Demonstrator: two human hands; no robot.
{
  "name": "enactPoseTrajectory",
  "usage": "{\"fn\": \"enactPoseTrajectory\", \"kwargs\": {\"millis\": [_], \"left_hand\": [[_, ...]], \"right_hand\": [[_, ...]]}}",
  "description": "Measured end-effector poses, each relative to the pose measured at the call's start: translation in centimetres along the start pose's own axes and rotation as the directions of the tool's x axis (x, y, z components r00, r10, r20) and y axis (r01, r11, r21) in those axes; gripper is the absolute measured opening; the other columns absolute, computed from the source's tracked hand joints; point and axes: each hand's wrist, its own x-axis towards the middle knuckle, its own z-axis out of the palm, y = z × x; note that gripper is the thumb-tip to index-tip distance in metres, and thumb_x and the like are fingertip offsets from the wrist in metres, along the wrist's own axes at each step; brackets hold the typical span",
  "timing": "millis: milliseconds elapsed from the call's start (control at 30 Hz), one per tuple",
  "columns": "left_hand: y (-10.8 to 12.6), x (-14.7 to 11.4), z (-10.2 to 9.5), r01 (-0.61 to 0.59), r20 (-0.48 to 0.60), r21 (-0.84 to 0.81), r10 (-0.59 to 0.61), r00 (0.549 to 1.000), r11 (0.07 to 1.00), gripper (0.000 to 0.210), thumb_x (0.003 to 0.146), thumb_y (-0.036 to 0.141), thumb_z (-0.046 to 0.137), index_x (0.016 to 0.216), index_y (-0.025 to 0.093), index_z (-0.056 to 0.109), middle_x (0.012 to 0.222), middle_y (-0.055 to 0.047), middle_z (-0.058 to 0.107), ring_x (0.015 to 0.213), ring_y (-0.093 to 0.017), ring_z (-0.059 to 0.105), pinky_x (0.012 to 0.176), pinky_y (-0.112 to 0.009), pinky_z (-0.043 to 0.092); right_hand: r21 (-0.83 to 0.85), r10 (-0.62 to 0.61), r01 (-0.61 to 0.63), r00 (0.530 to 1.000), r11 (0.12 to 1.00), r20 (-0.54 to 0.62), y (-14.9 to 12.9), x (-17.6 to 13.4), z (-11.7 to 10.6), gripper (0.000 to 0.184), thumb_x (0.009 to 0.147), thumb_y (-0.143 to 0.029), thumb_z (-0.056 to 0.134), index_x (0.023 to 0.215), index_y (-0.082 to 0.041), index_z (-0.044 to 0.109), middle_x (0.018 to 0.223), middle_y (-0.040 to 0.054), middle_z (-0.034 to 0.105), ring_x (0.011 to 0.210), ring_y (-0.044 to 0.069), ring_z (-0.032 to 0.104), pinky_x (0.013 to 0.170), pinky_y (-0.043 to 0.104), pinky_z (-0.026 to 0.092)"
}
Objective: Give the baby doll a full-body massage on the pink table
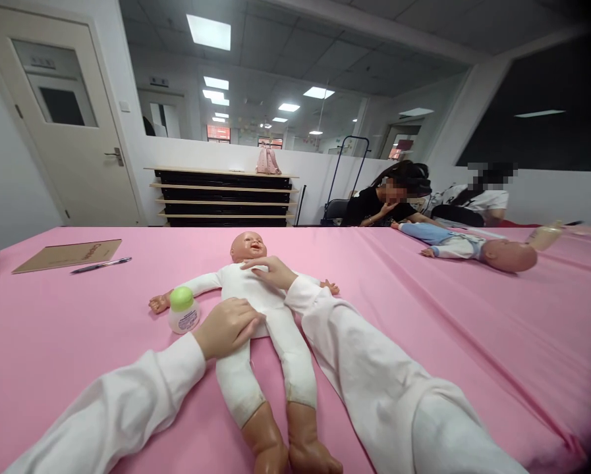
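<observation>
A baby doll with a white cloth body lies on its back, head away from me and feet towards me. My left hand rests on its lower belly and hip, palm down, with the fingers loosely laid over the cloth. Higher up, my right hand lies on the doll's chest with its fingers stretched out below the chin; neither hand grasps anything. A small white jar with a green lid stands left of my left wrist, beside the doll's arm.
On the pink tablecloth, a brown notebook and a pen lie far left. To the right lie a doll in blue and white clothes and a pale bottle. Two people sit beyond the table's far right edge.
</observation>
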Motion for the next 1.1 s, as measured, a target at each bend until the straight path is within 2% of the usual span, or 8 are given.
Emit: {"fn": "enactPoseTrajectory", "kwargs": {"millis": [133,367,533,633,700,800,933,1100], "left_hand": [[-1.2,3.7,2.4,0.041,0.019,-0.092,-0.039,0.999,0.995,0.033,0.087,0.023,0.036,0.079,0.016,0.066,0.067,-0.004,0.063,0.065,-0.015,0.056,0.061,-0.029,0.043],[-1.7,3.7,4.4,0.115,0.068,-0.313,-0.098,0.993,0.943,0.024,0.084,0.015,0.042,0.092,0.019,0.065,0.091,-0.003,0.064,0.086,-0.015,0.055,0.079,-0.030,0.043],[-2.3,3.2,4.9,0.300,0.015,-0.252,-0.307,0.952,0.920,0.023,0.084,0.018,0.044,0.088,0.021,0.066,0.093,-0.001,0.065,0.094,-0.018,0.052,0.086,-0.036,0.038],[-2.9,2.9,5.4,0.517,-0.122,-0.200,-0.544,0.830,0.833,0.023,0.083,0.018,0.041,0.079,0.018,0.064,0.085,-0.003,0.064,0.087,-0.019,0.053,0.080,-0.035,0.040],[-3.1,2.6,5.5,0.574,-0.189,-0.144,-0.591,0.784,0.806,0.022,0.083,0.017,0.040,0.075,0.017,0.062,0.079,-0.004,0.062,0.081,-0.019,0.052,0.076,-0.034,0.041],[-2.6,2.4,5.2,0.489,-0.224,-0.008,-0.478,0.849,0.872,0.021,0.081,0.018,0.042,0.068,0.016,0.057,0.071,-0.005,0.057,0.074,-0.019,0.049,0.069,-0.033,0.040],[-1.7,2.7,4.7,0.151,-0.151,-0.005,-0.150,0.977,0.988,0.025,0.081,0.016,0.040,0.059,0.016,0.052,0.062,-0.004,0.051,0.064,-0.016,0.046,0.061,-0.029,0.040],[-1.6,3.1,4.8,-0.126,-0.004,-0.179,0.127,0.992,0.976,0.023,0.083,0.013,0.038,0.089,0.014,0.060,0.082,-0.006,0.062,0.078,-0.015,0.054,0.073,-0.027,0.044]], "right_hand": [[-0.061,-0.021,0.030,0.988,0.998,0.155,2.6,0.5,1.5,0.032,0.078,-0.029,0.047,0.097,-0.013,0.066,0.108,0.0072,0.063,0.116,0.020,0.047,0.102,0.035,0.030],[-0.139,-0.014,0.023,0.998,0.990,0.066,3.8,-0.6,2.2,0.032,0.083,-0.023,0.039,0.106,-0.019,0.062,0.118,0.0022,0.058,0.127,0.011,0.033,0.108,0.030,0.015],[-0.116,0.116,-0.146,0.966,0.982,-0.232,5.5,0.0,2.9,0.035,0.084,-0.018,0.036,0.109,-0.012,0.059,0.125,0.0061,0.050,0.122,0.015,0.038,0.106,0.033,0.019],[-0.154,0.095,-0.176,0.900,0.972,-0.425,6.4,-0.3,3.1,0.032,0.077,-0.009,0.039,0.097,-0.014,0.063,0.108,0.0071,0.062,0.104,0.016,0.052,0.097,0.033,0.035],[-0.199,0.009,-0.128,0.860,0.972,-0.510,6.7,-0.7,3.1,0.031,0.070,-0.002,0.040,0.082,-0.016,0.065,0.092,0.0051,0.067,0.091,0.016,0.057,0.088,0.033,0.042],[-0.249,-0.177,0.062,0.864,0.966,-0.472,6.6,-1.1,3.0,0.032,0.066,0.002,0.038,0.068,-0.017,0.063,0.078,0.0030,0.067,0.081,0.016,0.058,0.081,0.032,0.046],[-0.250,-0.371,0.320,0.909,0.914,-0.190,5.7,-0.6,2.6,0.032,0.071,-0.002,0.037,0.073,-0.018,0.065,0.082,0.0031,0.067,0.086,0.015,0.059,0.084,0.031,0.047],[-0.290,-0.382,0.417,0.908,0.861,0.171,5.4,0.9,2.1,0.037,0.078,-0.008,0.037,0.103,-0.018,0.063,0.110,0.0036,0.063,0.113,0.016,0.049,0.100,0.036,0.036]]}}
